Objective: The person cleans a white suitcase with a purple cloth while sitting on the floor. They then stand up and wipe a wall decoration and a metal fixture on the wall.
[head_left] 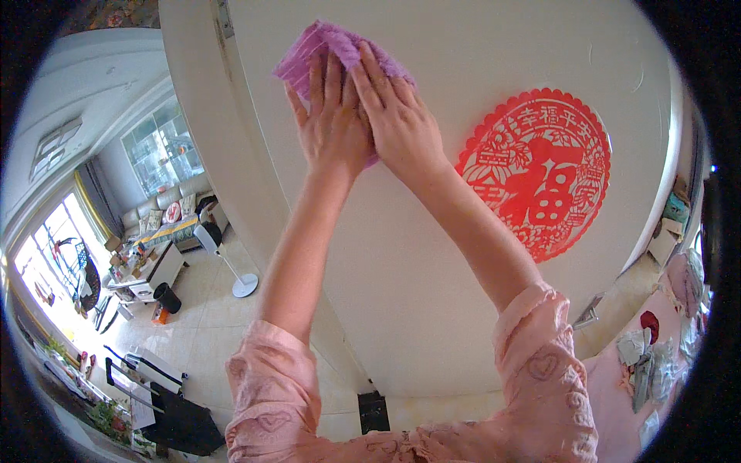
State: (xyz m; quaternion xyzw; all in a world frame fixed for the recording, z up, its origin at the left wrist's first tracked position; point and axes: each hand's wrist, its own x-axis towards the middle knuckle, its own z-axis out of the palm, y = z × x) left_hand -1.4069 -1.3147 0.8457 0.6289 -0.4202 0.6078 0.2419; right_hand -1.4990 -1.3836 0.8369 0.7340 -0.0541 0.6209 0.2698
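A: Item one, principal thing?
B: Purple cloth point(340, 40), fuzzy, one. Location: far up on the white door point(386, 255), toward its left side, under both palms.

A: Hands?
B: Left hand point(332, 127): laid over the cloth, fingers extended and a little apart, thumb out to the left. Right hand point(403, 127): beside it, touching and partly overlapping, fingers extended, narrow gaps between them; thumb hidden. Neither seems clamped on the cloth; both seem to press it.

A: Step in hand?
B: By judgement, wiping the door; direction of stroke cannot be told. The next move would call for even pressure, palms flat, cloth kept beneath the fingertips.

A: Edges?
B: Left: the door's long edge, near the cloth's left corner, with a metal hinge point(225, 19) farther up beyond it. Right: a red paper-cut point(525, 207), round, scalloped, apart from the right hand; its rim could probably catch and lift. Near right: a lever handle point(588, 312), projecting.

A: Open room?
B: Plain panel between the forearms, running nearer, and a strip between right hand and paper-cut. Leftward, little.
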